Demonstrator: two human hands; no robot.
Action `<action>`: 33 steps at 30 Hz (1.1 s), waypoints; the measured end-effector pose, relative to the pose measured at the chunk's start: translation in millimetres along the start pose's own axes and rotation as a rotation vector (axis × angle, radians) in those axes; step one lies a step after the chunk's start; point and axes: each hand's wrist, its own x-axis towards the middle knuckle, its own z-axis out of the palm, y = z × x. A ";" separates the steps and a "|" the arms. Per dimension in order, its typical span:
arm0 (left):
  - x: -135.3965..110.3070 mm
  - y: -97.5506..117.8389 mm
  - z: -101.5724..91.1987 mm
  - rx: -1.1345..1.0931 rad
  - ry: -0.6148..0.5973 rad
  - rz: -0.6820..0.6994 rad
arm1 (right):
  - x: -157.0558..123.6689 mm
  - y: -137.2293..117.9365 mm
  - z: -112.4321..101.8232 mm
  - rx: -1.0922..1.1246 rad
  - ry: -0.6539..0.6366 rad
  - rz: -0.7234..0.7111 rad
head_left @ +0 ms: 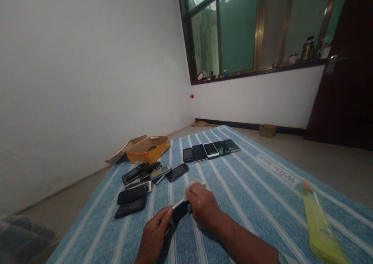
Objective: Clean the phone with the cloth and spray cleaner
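My left hand [154,233] grips a dark phone [178,212] low in the middle of the view, just above a blue striped mat [247,186]. My right hand [204,207] is closed on a white cloth [190,186] and presses it against the phone's top end. A loose heap of dark phones [142,178] lies on the mat to the left of my hands. Farther back, a neat row of several phones [211,150] lies side by side.
An open orange cardboard box [150,147] sits at the mat's far left corner. A yellow-green bottle [319,225] lies on the mat at the right. A small cardboard box [267,130] stands by the far wall under the window; a dark door [344,81] is at the right.
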 end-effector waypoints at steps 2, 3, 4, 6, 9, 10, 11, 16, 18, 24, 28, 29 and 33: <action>0.3 -0.5 -0.4 0.008 0.011 -0.011 | -0.3 0.3 -0.7 0.017 0.003 0.018; 0.3 -0.3 -0.5 0.003 0.009 -0.013 | -0.3 -1.4 0.0 0.033 -0.006 0.008; 0.2 0.3 -0.5 -0.009 0.005 -0.011 | -0.1 -4.2 1.3 0.051 -0.017 -0.011; -0.4 2.5 -0.4 -0.039 -0.007 -0.005 | 0.9 -11.4 5.3 0.082 -0.031 -0.064; -1.9 7.7 -0.2 -0.079 -0.012 -0.009 | 3.2 -22.0 11.6 0.112 -0.021 -0.123; -2.3 9.5 -0.3 -0.095 -0.011 -0.014 | 3.9 -24.6 13.3 0.120 -0.024 -0.131; -2.6 11.3 -0.4 -0.114 -0.012 -0.019 | 4.6 -26.7 14.8 0.127 -0.031 -0.134; -2.5 14.8 -1.4 -0.185 -0.008 -0.037 | 6.5 -32.2 20.3 0.120 -0.042 -0.143; -2.0 13.2 -1.2 -0.177 0.003 -0.041 | 7.4 -32.3 20.4 0.104 -0.039 -0.143; -1.3 7.0 0.5 -0.087 -0.001 -0.022 | 9.1 -21.4 11.5 0.079 -0.058 -0.109; -2.1 5.5 -0.7 -0.038 -0.007 0.007 | 6.2 -8.2 5.0 0.097 -0.090 -0.061; -2.3 5.3 -1.0 -0.030 -0.008 0.016 | 5.2 -4.8 3.1 0.101 -0.100 -0.047; -1.7 4.3 -1.5 0.001 -0.007 0.028 | 2.8 9.2 -7.1 0.077 -0.126 0.020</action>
